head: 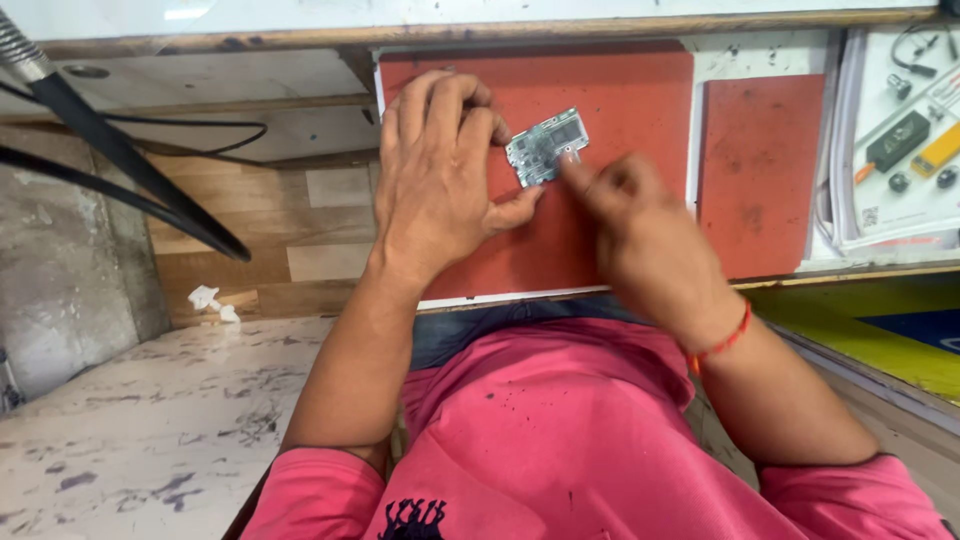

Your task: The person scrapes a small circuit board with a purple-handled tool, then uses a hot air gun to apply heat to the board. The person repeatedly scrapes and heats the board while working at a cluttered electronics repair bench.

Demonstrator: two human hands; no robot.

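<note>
The small circuit board lies flat on the red work mat, bare and out of any casing, so the work on it looks underway rather than finished. The left hand, at the board's nine o'clock, pins its edge with curled fingertips. The right hand, blurred at five o'clock, presses an extended fingertip onto the board, other fingers folded, holding nothing visible.

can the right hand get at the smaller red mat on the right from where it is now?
Probably yes. The right hand is touching the circuit board on the large red mat; the smaller red mat lies just to its right, bare, with nothing between them.
</note>
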